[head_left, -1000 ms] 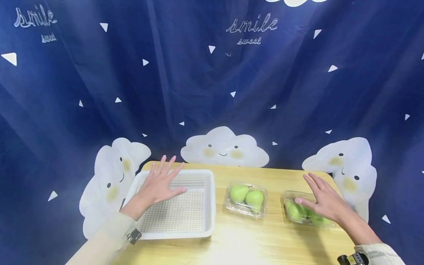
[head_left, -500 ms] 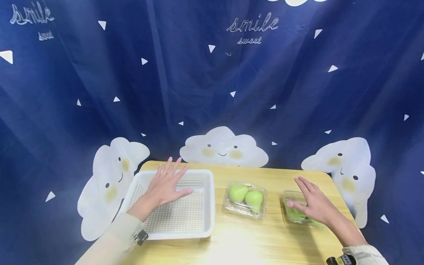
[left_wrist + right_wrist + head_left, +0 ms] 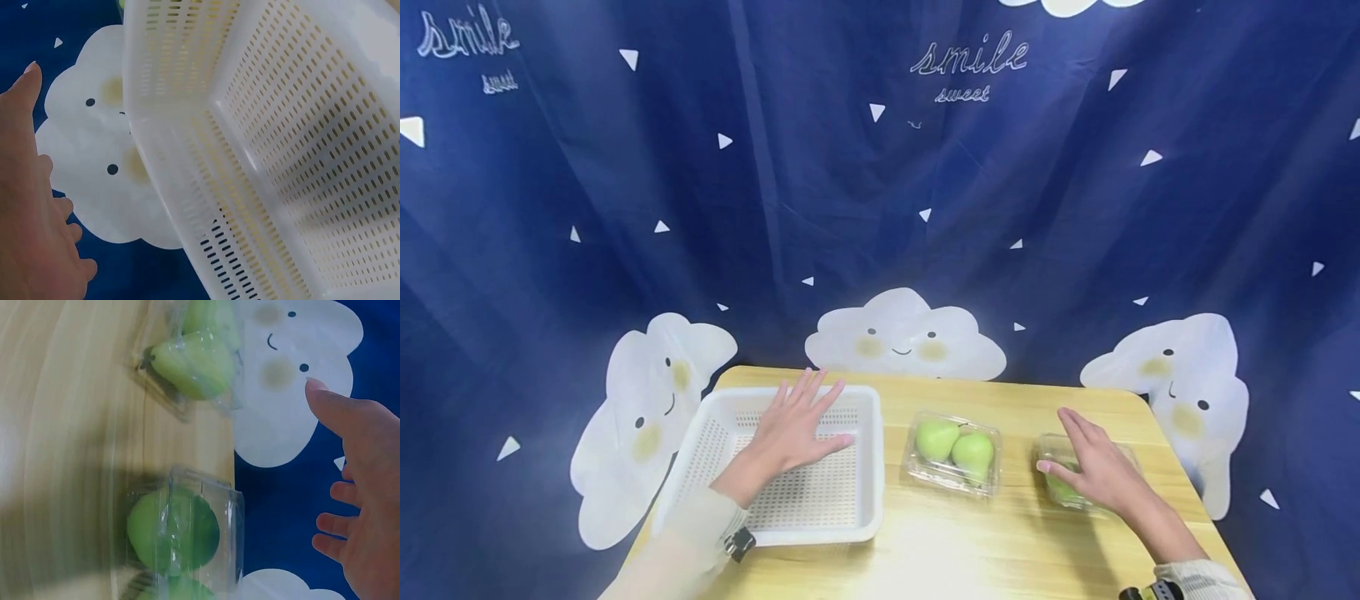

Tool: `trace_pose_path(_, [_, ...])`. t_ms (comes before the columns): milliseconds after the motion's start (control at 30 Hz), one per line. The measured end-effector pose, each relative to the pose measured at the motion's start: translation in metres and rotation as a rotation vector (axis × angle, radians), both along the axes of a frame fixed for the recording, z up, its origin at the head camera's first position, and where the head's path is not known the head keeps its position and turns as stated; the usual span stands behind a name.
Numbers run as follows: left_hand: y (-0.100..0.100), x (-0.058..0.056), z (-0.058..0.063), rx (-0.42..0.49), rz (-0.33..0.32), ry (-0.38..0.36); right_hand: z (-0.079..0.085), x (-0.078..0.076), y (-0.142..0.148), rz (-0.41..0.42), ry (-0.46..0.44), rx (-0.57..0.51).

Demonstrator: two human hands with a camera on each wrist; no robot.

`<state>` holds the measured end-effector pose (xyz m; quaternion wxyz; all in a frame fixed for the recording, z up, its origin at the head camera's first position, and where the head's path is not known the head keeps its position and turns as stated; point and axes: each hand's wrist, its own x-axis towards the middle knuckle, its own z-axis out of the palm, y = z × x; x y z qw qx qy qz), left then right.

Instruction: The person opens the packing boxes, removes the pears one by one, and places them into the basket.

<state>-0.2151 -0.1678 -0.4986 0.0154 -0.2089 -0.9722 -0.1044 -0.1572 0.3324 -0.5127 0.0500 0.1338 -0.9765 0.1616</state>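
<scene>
My left hand [image 3: 788, 433] hovers over a white perforated plastic basket [image 3: 878, 467], fingers spread and holding nothing. The same basket [image 3: 262, 156] fills much of the left wrist view, with the hand [image 3: 37, 200] at its left. On the right, my right hand [image 3: 1097, 467] hangs above a clear plastic box [image 3: 1127, 454] of green fruit, partly covering it in the head view. Its fingers are extended and hold nothing. The right wrist view shows round green fruit [image 3: 172, 531] in that box. Between the hands sits another clear box with two green pears [image 3: 973, 455].
Everything stands on a light wooden table [image 3: 955, 550] with rounded far corners. Behind it hangs a dark blue curtain [image 3: 850, 183] printed with white clouds and triangles. The pear box lies between the basket and the right-hand box.
My left hand has moved right and slightly nearer over the basket. The right hand has drifted left and a little nearer above its box. Basket and boxes stay in place.
</scene>
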Motion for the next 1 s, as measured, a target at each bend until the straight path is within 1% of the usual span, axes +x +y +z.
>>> trace_pose_path(200, [0.012, -0.002, -0.005, -0.011, -0.008, -0.017, -0.003, 0.000, -0.009, -0.002, 0.011, -0.003])
trace_pose_path(367, [0.026, -0.004, -0.007, -0.018, -0.018, -0.041, -0.008, -0.004, -0.016, -0.027, -0.011, -0.008])
trace_pose_path(500, [0.034, -0.003, -0.010, -0.025, -0.023, -0.042, -0.014, -0.006, -0.021, -0.036, -0.023, -0.010])
trace_pose_path(600, [0.040, -0.001, -0.013, -0.013, -0.039, -0.036, -0.019, -0.007, -0.025, -0.043, -0.026, -0.022])
trace_pose_path(733, [0.047, 0.001, -0.017, 0.002, -0.049, -0.052, -0.024, -0.006, -0.030, -0.055, -0.036, -0.046])
trace_pose_path(933, [0.057, 0.001, -0.020, 0.002, -0.074, -0.057, -0.028, -0.004, -0.036, -0.071, -0.038, -0.073])
trace_pose_path(1000, [0.061, 0.001, -0.021, 0.016, -0.085, -0.064, -0.029, -0.003, -0.037, -0.075, -0.036, -0.086])
